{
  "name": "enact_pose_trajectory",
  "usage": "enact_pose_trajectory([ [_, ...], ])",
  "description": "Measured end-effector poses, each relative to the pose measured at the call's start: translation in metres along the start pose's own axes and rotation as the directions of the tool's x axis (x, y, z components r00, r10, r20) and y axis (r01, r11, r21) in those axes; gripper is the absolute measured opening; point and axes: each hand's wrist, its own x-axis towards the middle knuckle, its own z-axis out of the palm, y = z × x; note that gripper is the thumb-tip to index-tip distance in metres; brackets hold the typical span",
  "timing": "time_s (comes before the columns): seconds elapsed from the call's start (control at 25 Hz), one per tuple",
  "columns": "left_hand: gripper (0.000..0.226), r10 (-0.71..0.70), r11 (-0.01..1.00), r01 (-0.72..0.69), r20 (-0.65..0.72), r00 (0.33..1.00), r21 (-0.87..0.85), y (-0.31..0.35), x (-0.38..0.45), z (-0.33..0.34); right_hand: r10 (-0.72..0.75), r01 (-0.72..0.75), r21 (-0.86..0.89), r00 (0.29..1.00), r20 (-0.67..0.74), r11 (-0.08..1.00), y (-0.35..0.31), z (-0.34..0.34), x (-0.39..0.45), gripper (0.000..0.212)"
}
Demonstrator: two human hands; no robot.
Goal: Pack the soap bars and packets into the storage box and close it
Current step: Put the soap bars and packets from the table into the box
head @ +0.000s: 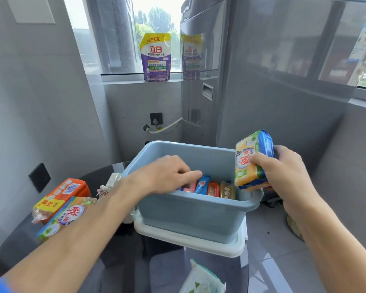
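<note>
On the dark table (118, 271), the box (190, 216) at centre frame held several bars (207, 187). The right hand (283, 168) gripped a soap pack (251, 161); the left hand (167, 176) reached inside, grip unclear. Packs (61, 204) at lower left and the lid (190, 240) remained.

We see grey tiled walls (40, 92), bright daylight thru the window (154, 22) w/ trees outside, a wall socket (156, 119) below the sill, a glossy dark worktop (199, 269).

Pink soap bar (189, 187) in the storage box (190, 214) mostly hidden beneath the left hand (167, 174) fingers, white-green packet (201, 282) cut off by the bottom edge, striped packet (59, 218) partly covered by the left forearm, small print unreadable.
</note>
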Motion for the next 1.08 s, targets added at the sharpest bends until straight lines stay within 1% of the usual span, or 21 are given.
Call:
enact_pose_trajectory([
  [0.04, 0.065, -0.007, 0.998, 0.012, -0.070, 0.998, 0.064, -0.013, -0.019, -0.004, -0.011, 0.011, -0.019, 1.000, 0.016, 1.000, -0.002, 0.003, -0.001, 0.036],
  [0.12, 0.073, 0.017, 0.982, 0.016, -0.172, 0.985, 0.186, -0.027, -0.055, -0.001, -0.032, 0.039, -0.131, 0.998, 0.059, 0.991, -0.004, 0.013, -0.007, 0.037],
  [0.2, 0.071, 0.076, 0.962, -0.010, -0.233, 0.969, 0.271, -0.029, -0.074, 0.009, -0.085, 0.106, -0.330, 0.993, 0.078, 0.938, -0.005, 0.023, -0.012, 0.043],
  [0.24, 0.067, 0.107, 0.962, -0.037, -0.251, 0.962, 0.270, -0.028, -0.077, 0.011, -0.116, 0.142, -0.409, 0.989, 0.087, 0.902, -0.006, 0.026, -0.015, 0.048],
  [0.28, 0.061, 0.125, 0.974, -0.063, -0.280, 0.952, 0.220, -0.029, -0.079, 0.011, -0.135, 0.167, -0.449, 0.985, 0.104, 0.878, -0.008, 0.027, -0.019, 0.053],
  [0.32, 0.053, 0.138, 0.983, -0.087, -0.341, 0.930, 0.159, -0.032, -0.082, 0.009, -0.139, 0.179, -0.459, 0.983, 0.119, 0.870, -0.010, 0.028, -0.021, 0.058],
  [0.36, 0.045, 0.146, 0.987, -0.099, -0.440, 0.886, 0.126, -0.037, -0.085, 0.007, -0.137, 0.183, -0.457, 0.982, 0.133, 0.870, -0.013, 0.029, -0.023, 0.061],
  [0.44, 0.036, 0.109, 0.993, -0.058, -0.627, 0.771, 0.101, -0.050, -0.095, 0.005, -0.099, 0.163, -0.438, 0.981, 0.165, 0.884, -0.020, 0.041, -0.021, 0.064],
  [0.48, 0.035, 0.057, 0.998, -0.035, -0.668, 0.742, 0.047, -0.056, -0.099, 0.008, -0.047, 0.120, -0.396, 0.981, 0.189, 0.910, -0.025, 0.053, -0.019, 0.062],
  [0.52, 0.033, 0.008, 1.000, -0.025, -0.672, 0.741, -0.016, -0.058, -0.101, 0.013, 0.040, 0.034, -0.310, 0.972, 0.230, 0.950, -0.031, 0.067, -0.016, 0.057],
  [0.56, 0.031, -0.024, 0.999, -0.014, -0.666, 0.745, -0.051, -0.058, -0.100, 0.018, 0.145, -0.090, -0.193, 0.945, 0.293, 0.977, -0.035, 0.081, -0.013, 0.049],
  [0.6, 0.030, -0.034, 0.999, -0.001, -0.669, 0.743, -0.051, -0.057, -0.100, 0.021, 0.247, -0.232, -0.086, 0.893, 0.377, 0.969, -0.038, 0.097, -0.012, 0.040],
  [0.64, 0.030, -0.033, 0.999, 0.010, -0.672, 0.740, -0.038, -0.058, -0.099, 0.023, 0.336, -0.356, -0.038, 0.834, 0.438, 0.934, -0.039, 0.111, -0.011, 0.032],
  [0.68, 0.030, -0.031, 0.999, 0.010, -0.672, 0.740, -0.034, -0.059, -0.099, 0.023, 0.386, -0.426, -0.024, 0.794, 0.470, 0.905, -0.039, 0.124, -0.010, 0.027],
  [0.76, 0.030, -0.023, 1.000, 0.006, -0.669, 0.743, -0.029, -0.061, -0.100, 0.023, 0.401, -0.449, -0.030, 0.763, 0.507, 0.893, -0.038, 0.145, -0.010, 0.023],
  [0.88, 0.039, -0.027, 1.000, 0.010, -0.660, 0.751, -0.029, -0.061, -0.099, 0.022, 0.357, -0.414, -0.029, 0.744, 0.564, 0.910, -0.037, 0.168, -0.007, 0.030],
  [0.92, 0.042, -0.032, 0.999, 0.015, -0.660, 0.750, -0.032, -0.061, -0.098, 0.023, 0.357, -0.394, -0.062, 0.741, 0.569, 0.917, -0.037, 0.174, -0.007, 0.032],
  [0.96, 0.044, -0.039, 0.999, 0.022, -0.663, 0.748, -0.035, -0.062, -0.098, 0.023, 0.352, -0.332, -0.142, 0.750, 0.561, 0.933, -0.037, 0.179, -0.007, 0.033],
  [1.0, 0.045, -0.042, 0.999, 0.027, -0.667, 0.744, -0.033, -0.063, -0.097, 0.024, 0.322, -0.189, -0.286, 0.771, 0.549, 0.939, -0.037, 0.181, -0.006, 0.031],
  [1.04, 0.045, -0.039, 0.999, 0.027, -0.669, 0.742, -0.028, -0.065, -0.098, 0.024, 0.278, -0.009, -0.449, 0.797, 0.536, 0.894, -0.037, 0.181, -0.006, 0.028],
  [1.08, 0.044, -0.034, 0.999, 0.025, -0.668, 0.743, -0.023, -0.066, -0.098, 0.025, 0.221, 0.155, -0.577, 0.820, 0.528, 0.802, -0.038, 0.179, -0.007, 0.028],
])
